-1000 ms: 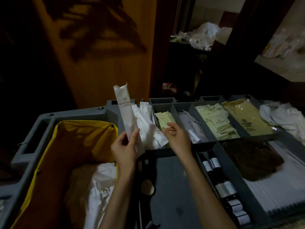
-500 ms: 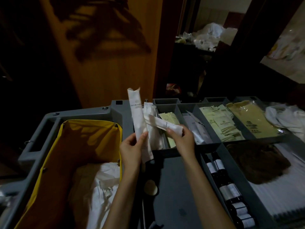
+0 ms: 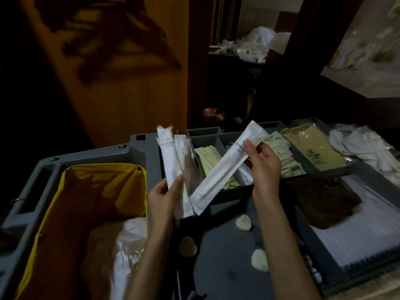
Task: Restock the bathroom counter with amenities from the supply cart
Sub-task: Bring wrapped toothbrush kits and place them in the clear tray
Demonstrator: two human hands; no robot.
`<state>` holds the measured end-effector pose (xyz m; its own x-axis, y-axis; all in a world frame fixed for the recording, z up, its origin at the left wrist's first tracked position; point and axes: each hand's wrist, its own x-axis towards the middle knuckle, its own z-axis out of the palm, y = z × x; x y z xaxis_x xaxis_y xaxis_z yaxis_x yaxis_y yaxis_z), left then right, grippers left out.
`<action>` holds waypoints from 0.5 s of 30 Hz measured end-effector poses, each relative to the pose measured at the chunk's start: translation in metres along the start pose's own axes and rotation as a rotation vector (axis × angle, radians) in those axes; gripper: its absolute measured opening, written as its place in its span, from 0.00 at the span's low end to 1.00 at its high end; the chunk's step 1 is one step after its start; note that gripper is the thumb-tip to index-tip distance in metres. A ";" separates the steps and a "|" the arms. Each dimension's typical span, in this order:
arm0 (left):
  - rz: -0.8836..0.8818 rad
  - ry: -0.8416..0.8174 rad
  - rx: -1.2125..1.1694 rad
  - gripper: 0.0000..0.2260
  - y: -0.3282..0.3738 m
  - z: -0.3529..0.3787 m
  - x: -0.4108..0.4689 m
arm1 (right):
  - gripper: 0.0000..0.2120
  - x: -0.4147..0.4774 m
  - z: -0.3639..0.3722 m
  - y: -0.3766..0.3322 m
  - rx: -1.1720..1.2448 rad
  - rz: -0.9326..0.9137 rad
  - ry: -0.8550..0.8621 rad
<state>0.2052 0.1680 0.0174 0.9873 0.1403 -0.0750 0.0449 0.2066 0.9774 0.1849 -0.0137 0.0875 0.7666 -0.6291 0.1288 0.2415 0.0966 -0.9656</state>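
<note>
At the cart's (image 3: 227, 267) left end hangs a yellow bag (image 3: 71, 213) holding white linen. Just right of it, the left hand (image 3: 162, 198) pinches two white sachets (image 3: 167, 156) upright by their lower halves, over the front left corner of the tray (image 3: 207, 139). A long packet (image 3: 225, 167) slants from beside those sachets up to the right hand (image 3: 263, 163), whose thumb and fingers clamp its top end above the tray's middle compartments. A brown cloth (image 3: 324, 198) lies towards the cart's right edge.
</note>
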 end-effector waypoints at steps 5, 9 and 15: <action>-0.235 -0.291 -0.064 0.06 -0.003 0.022 -0.017 | 0.07 -0.001 -0.015 0.004 -0.053 0.040 -0.074; -0.386 -0.490 -0.118 0.14 -0.010 0.043 -0.040 | 0.09 -0.002 -0.026 0.006 -0.046 0.107 -0.130; -0.366 -0.581 -0.056 0.13 -0.014 0.053 -0.057 | 0.05 -0.002 -0.030 0.022 -0.165 0.117 -0.031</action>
<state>0.1560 0.1056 0.0184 0.8322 -0.4869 -0.2652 0.3989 0.1937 0.8963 0.1708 -0.0332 0.0590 0.8025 -0.5964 0.0177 0.0507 0.0386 -0.9980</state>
